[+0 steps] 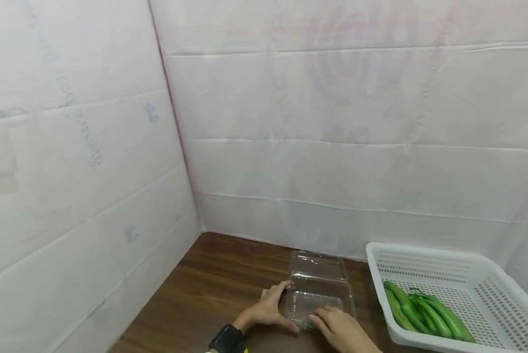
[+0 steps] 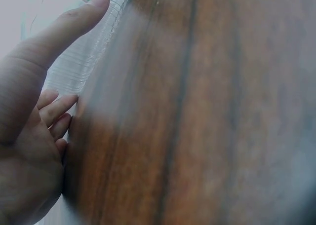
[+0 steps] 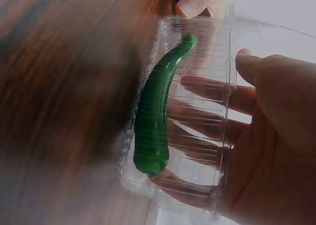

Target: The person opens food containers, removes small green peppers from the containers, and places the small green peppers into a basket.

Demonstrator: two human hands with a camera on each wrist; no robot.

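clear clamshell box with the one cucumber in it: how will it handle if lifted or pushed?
The box looks thin and ribbed, so probably light and flexes under a squeeze. Its lid lies open, likely to flop. The lone cucumber sits loose inside and may slide or roll, shifting the weight.

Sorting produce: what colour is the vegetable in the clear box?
Green vegetable; right wrist view shows it best.

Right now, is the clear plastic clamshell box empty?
No: the right wrist view shows one long green pepper lying inside the clear plastic clamshell box, seen through its ribbed wall.
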